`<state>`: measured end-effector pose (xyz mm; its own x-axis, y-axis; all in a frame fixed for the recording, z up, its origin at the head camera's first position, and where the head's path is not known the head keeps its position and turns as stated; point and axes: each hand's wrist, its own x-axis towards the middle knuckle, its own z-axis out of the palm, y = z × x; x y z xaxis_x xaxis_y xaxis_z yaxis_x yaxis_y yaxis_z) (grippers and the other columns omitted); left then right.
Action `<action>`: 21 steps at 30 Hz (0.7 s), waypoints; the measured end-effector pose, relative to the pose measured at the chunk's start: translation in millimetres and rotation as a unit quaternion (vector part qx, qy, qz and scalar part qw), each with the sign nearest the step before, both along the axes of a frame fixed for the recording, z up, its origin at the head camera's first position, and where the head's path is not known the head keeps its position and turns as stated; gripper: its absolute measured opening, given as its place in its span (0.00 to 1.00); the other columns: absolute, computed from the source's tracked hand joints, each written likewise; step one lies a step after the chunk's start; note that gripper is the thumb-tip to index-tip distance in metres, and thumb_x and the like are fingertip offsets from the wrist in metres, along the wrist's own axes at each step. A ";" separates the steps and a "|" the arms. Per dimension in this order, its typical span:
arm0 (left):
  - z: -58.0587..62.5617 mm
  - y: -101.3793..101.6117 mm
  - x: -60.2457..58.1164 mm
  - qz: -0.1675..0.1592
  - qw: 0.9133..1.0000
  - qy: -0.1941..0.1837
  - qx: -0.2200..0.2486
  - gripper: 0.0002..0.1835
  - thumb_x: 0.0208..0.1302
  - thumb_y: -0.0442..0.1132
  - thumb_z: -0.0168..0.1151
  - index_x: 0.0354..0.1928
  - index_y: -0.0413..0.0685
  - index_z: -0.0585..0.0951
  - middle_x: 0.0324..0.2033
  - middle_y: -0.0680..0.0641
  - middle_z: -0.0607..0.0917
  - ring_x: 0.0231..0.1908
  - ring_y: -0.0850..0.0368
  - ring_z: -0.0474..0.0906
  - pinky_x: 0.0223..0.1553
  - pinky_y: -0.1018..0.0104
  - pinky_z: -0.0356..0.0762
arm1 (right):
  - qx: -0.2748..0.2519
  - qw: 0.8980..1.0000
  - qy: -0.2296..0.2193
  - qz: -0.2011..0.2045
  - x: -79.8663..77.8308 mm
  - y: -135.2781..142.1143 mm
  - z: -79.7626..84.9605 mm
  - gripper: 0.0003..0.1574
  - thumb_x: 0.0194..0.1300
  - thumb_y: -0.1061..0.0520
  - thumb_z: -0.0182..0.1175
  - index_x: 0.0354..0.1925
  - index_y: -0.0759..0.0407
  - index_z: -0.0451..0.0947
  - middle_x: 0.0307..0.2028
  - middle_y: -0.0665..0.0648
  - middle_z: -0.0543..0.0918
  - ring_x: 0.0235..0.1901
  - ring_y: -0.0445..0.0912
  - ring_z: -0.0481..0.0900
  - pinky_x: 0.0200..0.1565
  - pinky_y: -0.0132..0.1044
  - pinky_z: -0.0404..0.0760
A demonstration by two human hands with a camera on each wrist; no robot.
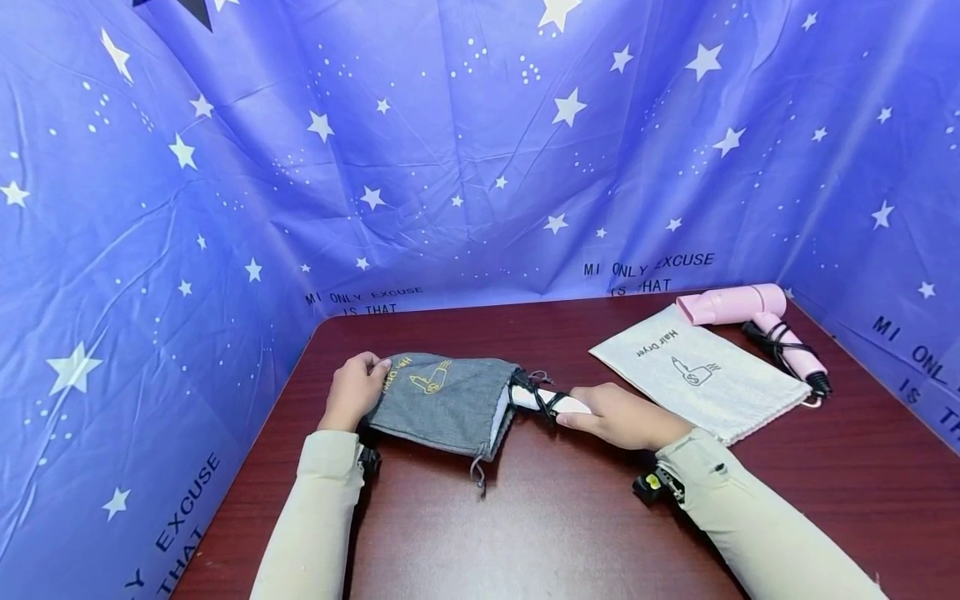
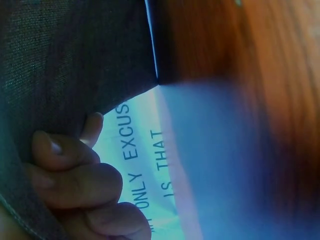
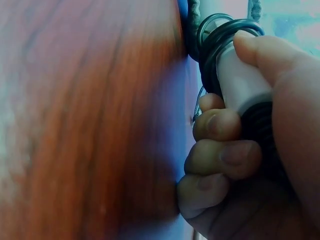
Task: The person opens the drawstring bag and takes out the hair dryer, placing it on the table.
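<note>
A grey drawstring bag with yellow hair dryer print is held up over the table, its mouth facing right. My left hand grips its closed end; in the left wrist view the fingers curl against the dark cloth. From the mouth sticks out the white handle of a hair dryer, wrapped in black cord. The rest of the dryer is hidden, apparently inside the bag. My right hand holds the handle's end, with thumb and fingers wrapped round it in the right wrist view.
At the right of the dark red table lies a white drawstring bag with hair dryer print. A pink hair dryer, its black cord wound round the handle, lies partly over the bag's far edge. Blue star-patterned cloth surrounds the table.
</note>
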<state>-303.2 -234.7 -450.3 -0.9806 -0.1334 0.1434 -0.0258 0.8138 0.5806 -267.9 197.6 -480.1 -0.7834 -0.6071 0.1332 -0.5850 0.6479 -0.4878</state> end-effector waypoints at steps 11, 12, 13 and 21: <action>-0.9 -4.6 -1.3 -0.006 1.000 -0.001 0.007 0.15 0.77 0.51 0.58 0.37 0.48 0.81 0.32 0.44 0.83 0.39 0.43 0.78 0.44 0.49 0.73 | 0.004 1.000 -0.012 -0.003 -1.2 2.0 -1.7 0.16 0.75 0.35 0.58 0.34 0.40 0.75 0.24 0.39 0.72 0.27 0.35 0.72 0.33 0.32 0.73; -1.3 -5.3 -1.3 -0.006 1.000 -0.001 0.008 0.15 0.77 0.51 0.58 0.37 0.48 0.82 0.32 0.44 0.83 0.38 0.43 0.78 0.44 0.50 0.73 | 0.006 1.000 -0.012 -0.004 -1.3 2.1 -1.8 0.17 0.75 0.35 0.58 0.34 0.41 0.74 0.23 0.39 0.72 0.27 0.35 0.72 0.33 0.32 0.72; -1.7 -6.2 -1.5 -0.005 1.000 0.001 0.008 0.15 0.76 0.50 0.58 0.36 0.48 0.82 0.32 0.45 0.83 0.38 0.43 0.78 0.44 0.50 0.73 | 0.006 1.000 -0.014 -0.004 -1.2 2.2 -1.9 0.17 0.75 0.35 0.58 0.34 0.41 0.74 0.23 0.39 0.72 0.27 0.35 0.72 0.33 0.32 0.72; -5.6 -9.9 -3.9 -0.011 1.000 0.011 0.010 0.15 0.76 0.49 0.59 0.35 0.47 0.83 0.31 0.45 0.84 0.38 0.43 0.79 0.44 0.49 0.73 | 0.001 1.000 -0.014 0.004 -1.8 2.8 -2.6 0.16 0.75 0.36 0.58 0.33 0.41 0.75 0.24 0.38 0.72 0.27 0.34 0.72 0.34 0.32 0.73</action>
<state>-307.1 -244.6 -455.9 -0.9799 -0.1148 0.1632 0.0054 0.8021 0.5971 -269.7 200.5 -482.8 -0.7822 -0.6132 0.1101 -0.5762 0.6448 -0.5022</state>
